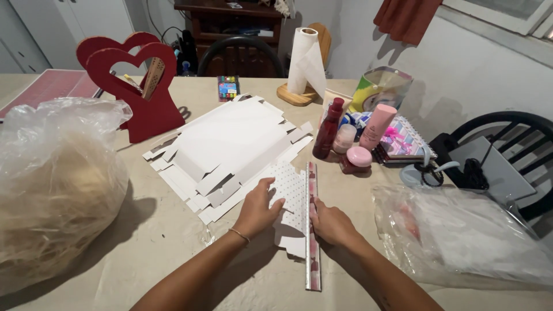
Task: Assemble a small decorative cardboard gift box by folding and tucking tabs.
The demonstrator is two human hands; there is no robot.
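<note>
My left hand presses flat on a white dotted cardboard sheet lying on the beige table. My right hand pinches the right edge of that sheet, which is folded up along a long narrow strip with a pink pattern. Further back lies a stack of flat white box blanks, partly under the dotted sheet.
A big clear bag of pale straw filler fills the left. A crumpled clear bag lies at right. Behind are a red heart stand, dark red bottle, pink bottle, pink jar, notebook, paper towel roll, black chairs.
</note>
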